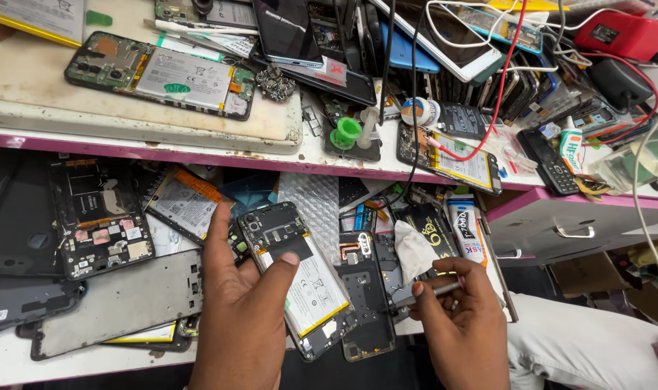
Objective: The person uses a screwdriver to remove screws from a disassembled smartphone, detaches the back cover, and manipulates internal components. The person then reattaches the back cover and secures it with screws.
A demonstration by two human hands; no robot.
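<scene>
My left hand grips an opened phone with its back cover off, its white battery and dark circuit board facing up, thumb pressed on the battery's top edge. My right hand holds a thin metal tool like a pen, its tip pointing left toward the phone's right side. Just behind the tool lies another dark opened phone frame and a crumpled white tissue.
A lower shelf holds several stripped phone bodies, a grey back plate and small tubes. The upper bench carries an opened phone, red and white cables, a keypad phone and drawers at right.
</scene>
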